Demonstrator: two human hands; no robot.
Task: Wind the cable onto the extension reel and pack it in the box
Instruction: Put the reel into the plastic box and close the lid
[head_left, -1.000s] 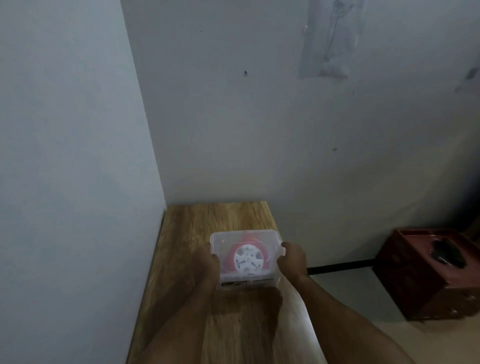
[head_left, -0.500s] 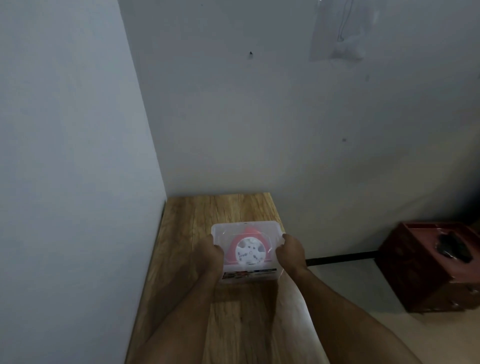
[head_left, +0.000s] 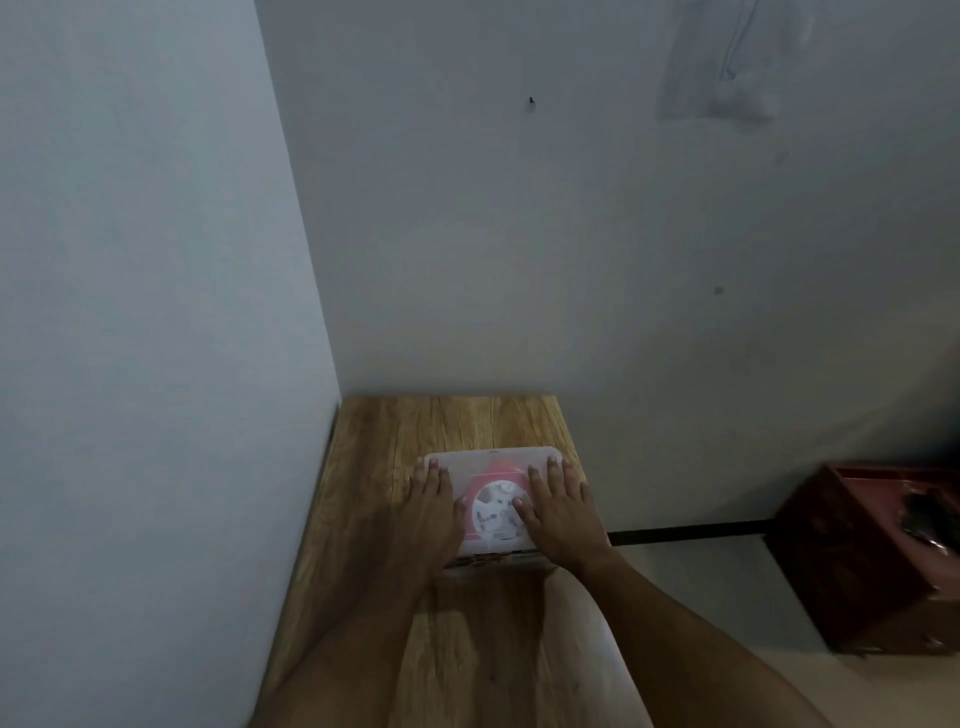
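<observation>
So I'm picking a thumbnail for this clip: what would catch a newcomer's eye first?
The pink and white reel, bright through the clear plastic box on the wooden table in the wall corner. Next, the left hand and right hand lying flat on the lid. A dark red cabinet sits at the far right.

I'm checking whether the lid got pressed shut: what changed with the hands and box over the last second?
Both hands left the box's sides: the left hand and right hand now lie flat on its lid. The box stayed on the wooden table, red reel inside.
</observation>
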